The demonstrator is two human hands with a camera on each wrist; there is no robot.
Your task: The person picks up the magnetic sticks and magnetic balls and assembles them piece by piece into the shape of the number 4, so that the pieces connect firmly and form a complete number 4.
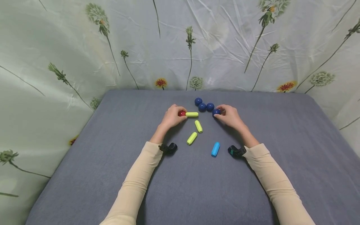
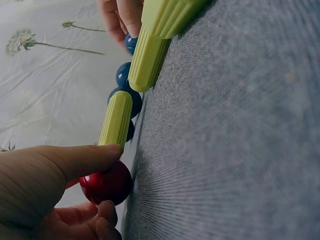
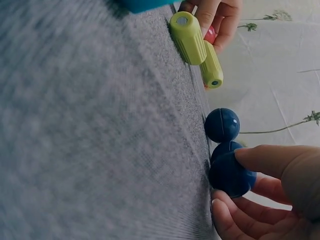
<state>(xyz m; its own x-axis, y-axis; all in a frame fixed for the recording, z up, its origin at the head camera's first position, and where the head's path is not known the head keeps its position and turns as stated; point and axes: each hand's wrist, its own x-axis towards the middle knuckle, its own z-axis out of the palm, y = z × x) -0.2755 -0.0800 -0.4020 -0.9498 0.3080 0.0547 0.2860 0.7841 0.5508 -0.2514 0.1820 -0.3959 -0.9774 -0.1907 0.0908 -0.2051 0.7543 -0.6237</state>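
No text, label, brand, number or sign can be read in any of the three views.

The left grip (image 1: 171, 117) (partly) hides the red ball (image 2: 108, 185).
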